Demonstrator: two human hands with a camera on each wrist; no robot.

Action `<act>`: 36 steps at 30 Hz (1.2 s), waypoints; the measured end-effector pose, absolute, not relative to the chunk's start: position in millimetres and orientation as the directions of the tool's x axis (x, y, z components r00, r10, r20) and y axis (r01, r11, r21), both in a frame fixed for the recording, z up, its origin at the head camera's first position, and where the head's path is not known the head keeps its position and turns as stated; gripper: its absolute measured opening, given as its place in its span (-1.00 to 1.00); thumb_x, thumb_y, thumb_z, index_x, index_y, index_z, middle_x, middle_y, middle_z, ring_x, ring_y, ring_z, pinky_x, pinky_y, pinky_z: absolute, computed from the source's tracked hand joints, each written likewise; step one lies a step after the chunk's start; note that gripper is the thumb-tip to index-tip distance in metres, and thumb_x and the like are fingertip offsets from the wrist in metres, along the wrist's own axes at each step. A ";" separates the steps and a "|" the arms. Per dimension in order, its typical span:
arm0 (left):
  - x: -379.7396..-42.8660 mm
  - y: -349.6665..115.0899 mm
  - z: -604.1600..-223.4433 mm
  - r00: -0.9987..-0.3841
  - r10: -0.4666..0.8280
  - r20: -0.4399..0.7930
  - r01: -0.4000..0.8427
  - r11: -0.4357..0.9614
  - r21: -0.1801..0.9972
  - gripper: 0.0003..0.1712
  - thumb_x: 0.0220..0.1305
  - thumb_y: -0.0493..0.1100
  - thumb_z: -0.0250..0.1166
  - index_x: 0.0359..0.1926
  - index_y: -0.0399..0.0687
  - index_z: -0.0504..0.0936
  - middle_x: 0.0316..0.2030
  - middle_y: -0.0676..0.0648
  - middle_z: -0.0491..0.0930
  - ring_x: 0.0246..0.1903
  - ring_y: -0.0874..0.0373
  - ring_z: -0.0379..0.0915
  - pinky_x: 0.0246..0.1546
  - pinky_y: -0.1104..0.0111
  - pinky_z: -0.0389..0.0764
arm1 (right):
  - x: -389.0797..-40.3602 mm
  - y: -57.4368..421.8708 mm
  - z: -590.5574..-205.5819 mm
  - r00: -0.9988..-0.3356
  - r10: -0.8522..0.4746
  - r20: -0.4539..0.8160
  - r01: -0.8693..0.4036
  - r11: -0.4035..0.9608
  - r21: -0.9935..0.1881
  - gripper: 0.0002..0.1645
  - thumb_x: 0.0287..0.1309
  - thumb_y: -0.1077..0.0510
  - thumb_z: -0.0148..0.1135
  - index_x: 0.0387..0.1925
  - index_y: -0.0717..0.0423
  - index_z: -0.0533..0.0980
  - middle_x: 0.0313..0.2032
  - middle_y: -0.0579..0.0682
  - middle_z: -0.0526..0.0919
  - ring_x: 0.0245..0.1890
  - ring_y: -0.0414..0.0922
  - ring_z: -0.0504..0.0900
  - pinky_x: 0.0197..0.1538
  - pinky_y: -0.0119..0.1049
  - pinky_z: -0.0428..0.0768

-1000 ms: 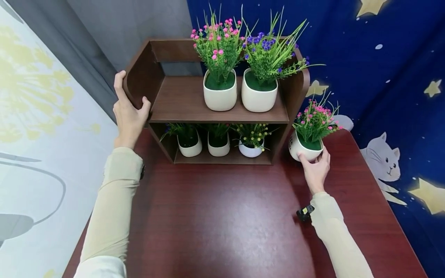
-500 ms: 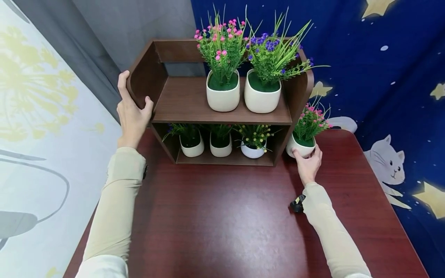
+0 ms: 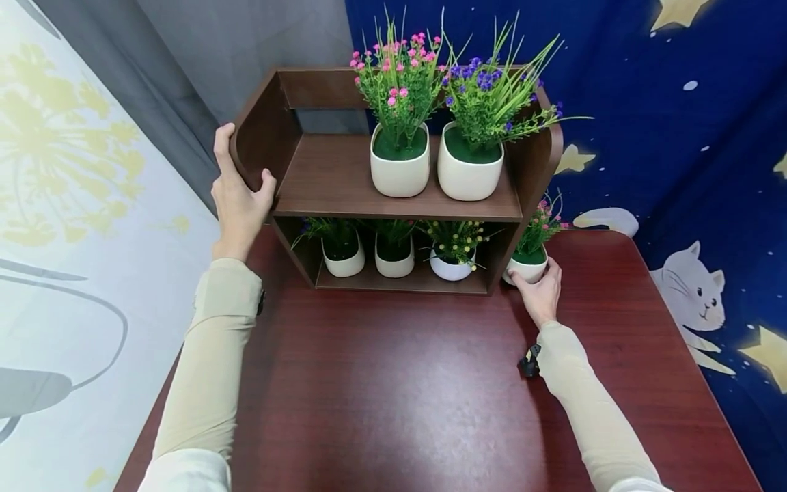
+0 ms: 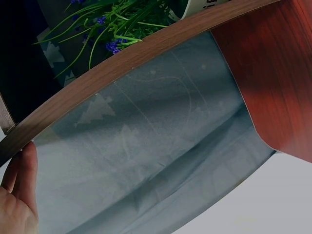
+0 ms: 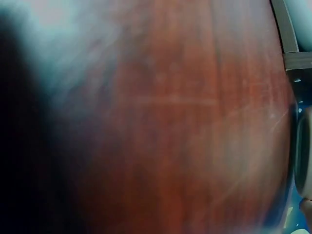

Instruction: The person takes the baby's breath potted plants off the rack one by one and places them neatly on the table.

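Note:
My left hand grips the left side panel of a brown two-tier shelf, thumb inside and fingers outside. In the left wrist view, fingertips touch the panel's edge. Just right of the shelf, my right hand holds a white pot with pink flowers by its front, upright and close against the right panel. The panel hides part of that plant. On the top tier stand a pink-flowered pot and a purple-flowered pot. Below sit a left pot, a middle pot and a yellow-flowered pot.
The shelf stands at the back of a dark red table. A grey curtain and a blue star-patterned curtain hang behind. A pale patterned cloth lies along the left. The table's right edge slopes beside the right arm.
My right hand has moved the pink-flowered pot left and slightly back, from apart to close beside the shelf's right panel. My left hand keeps its grip; the view has shifted slightly.

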State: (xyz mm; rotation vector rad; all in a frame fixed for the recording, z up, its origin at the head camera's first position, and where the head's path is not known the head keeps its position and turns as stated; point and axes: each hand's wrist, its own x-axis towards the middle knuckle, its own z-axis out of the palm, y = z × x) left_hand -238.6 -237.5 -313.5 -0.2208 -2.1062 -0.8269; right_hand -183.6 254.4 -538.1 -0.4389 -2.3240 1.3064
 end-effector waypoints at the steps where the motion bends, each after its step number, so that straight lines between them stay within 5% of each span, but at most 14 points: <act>1: -238.5 -237.3 -313.4 -0.631 -0.127 0.766 0.429 0.765 0.480 -0.30 0.19 -0.18 0.12 0.33 0.15 0.09 -0.02 -0.09 0.52 -0.55 -0.21 0.39 -0.43 0.08 0.36 | -183.4 255.0 -539.0 -0.862 0.462 0.207 0.063 0.505 -0.861 -0.03 -0.17 0.02 0.46 0.22 0.26 0.17 0.07 0.22 0.32 0.07 0.09 0.33 0.14 -0.10 0.22; 14: -238.5 -240.1 -314.7 -0.619 -0.125 0.775 0.438 0.764 0.473 -0.29 0.17 -0.18 0.14 0.33 0.15 0.10 0.03 -0.03 0.50 -0.53 -0.21 0.40 -0.39 0.09 0.39 | -182.1 264.6 -539.5 -0.923 0.358 0.140 0.095 0.565 -0.820 -0.01 -0.14 0.06 0.42 0.24 0.27 0.08 0.07 0.31 0.40 0.05 0.17 0.40 0.11 -0.04 0.28; 29: -240.6 -239.2 -313.1 -0.617 -0.130 0.776 0.441 0.760 0.478 -0.28 0.17 -0.19 0.14 0.34 0.15 0.11 0.07 0.01 0.49 -0.54 -0.20 0.39 -0.39 0.08 0.37 | -171.1 266.0 -532.7 -0.939 0.288 0.189 0.052 0.661 -0.749 0.15 -0.12 -0.06 0.40 0.33 0.40 0.00 0.23 0.35 0.21 0.23 0.20 0.22 0.21 0.01 0.18; 36: -240.2 -239.8 -314.0 -0.633 -0.140 0.762 0.422 0.762 0.491 -0.29 0.19 -0.16 0.13 0.34 0.19 0.09 0.07 0.01 0.49 -0.45 -0.23 0.45 -0.33 0.06 0.41 | -159.6 258.4 -518.7 -0.863 0.425 0.272 0.039 0.593 -0.804 0.03 -0.06 -0.05 0.33 0.33 0.28 0.07 0.24 0.25 0.19 0.25 0.10 0.20 0.25 -0.08 0.14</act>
